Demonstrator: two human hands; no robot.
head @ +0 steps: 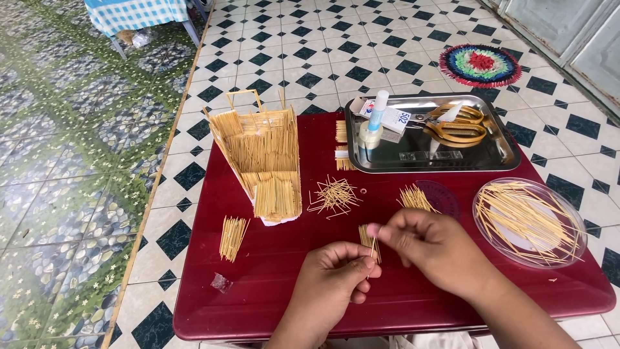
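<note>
Both hands pinch one small stick bundle (369, 240) above the red desk (271, 284): left hand (336, 274) from below, right hand (429, 245) at its top. The sticks look light, thin and brittle, likely to slip apart; hold them across the middle.

Two bare forearms enter from the bottom edge, at about six o'clock and five o'clock, and meet near the middle of the view. The left hand (336, 268) is curled palm-down with its fingers folded under, thumb and forefinger pinched together at its two o'clock corner (the other fingers are tucked out of sight). The right hand (429, 249) reaches in from four o'clock, back of the hand upward, wrist slightly bent, its thumb and forefinger pinched at nine o'clock and just touching the left hand's fingertips.
</note>
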